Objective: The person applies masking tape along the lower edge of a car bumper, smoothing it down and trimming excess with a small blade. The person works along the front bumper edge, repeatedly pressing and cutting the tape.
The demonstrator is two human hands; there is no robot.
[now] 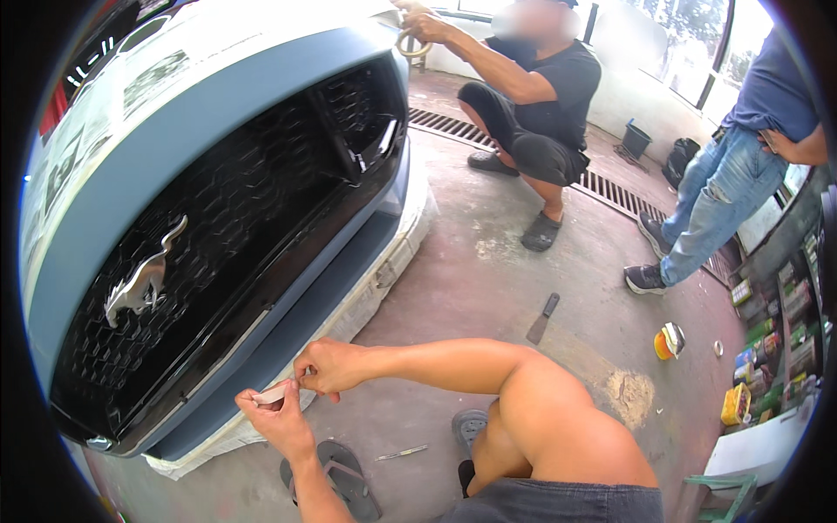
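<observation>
At the lower lip of a blue-grey car front bumper [327, 301], my left hand [283, 427] is closed on a short pale strip [274, 395] between thumb and fingers. Right beside it, my right hand [331, 366] is pinched together, its fingertips close to the strip's end; what they hold, if anything, is hidden. Both hands are over the white covering [370, 301] that runs along the bumper's lower edge. Black honeycomb grille [261, 179] with a silver horse emblem [144, 283] fills the bumper's middle.
A crouching person [545, 105] holds a tape roll [413, 44] at the car's far corner. Another person [728, 174] stands at right. On the floor are a scraper [544, 318], a can [669, 342], a slim tool [402, 453] and a sandal [344, 478]. Shelves with cans [763, 349] line the right.
</observation>
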